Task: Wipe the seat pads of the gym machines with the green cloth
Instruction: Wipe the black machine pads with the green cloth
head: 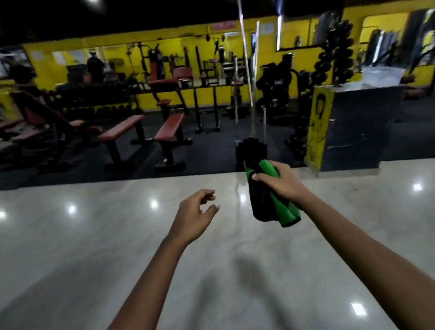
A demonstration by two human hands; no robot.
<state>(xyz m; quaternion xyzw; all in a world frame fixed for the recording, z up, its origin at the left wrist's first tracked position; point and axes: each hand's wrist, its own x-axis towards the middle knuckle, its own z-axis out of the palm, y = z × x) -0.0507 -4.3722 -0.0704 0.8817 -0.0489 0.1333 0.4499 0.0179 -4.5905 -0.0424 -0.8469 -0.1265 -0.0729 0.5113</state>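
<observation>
Upright, the green cloth (271,199) hangs lengthwise from the gripping right hand (281,184); left hand (195,216) relaxed, holding nothing.

Green cloth (280,206), red pads (169,127), seemingly yellow walls (105,43).

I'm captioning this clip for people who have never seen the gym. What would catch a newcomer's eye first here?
First, the green cloth, bunched in the right hand at centre frame, while the left hand hangs empty beside it with loosely curled fingers. Behind them, across the glossy pale floor, red-padded benches stand on dark matting before a bright yellow wall.
</observation>
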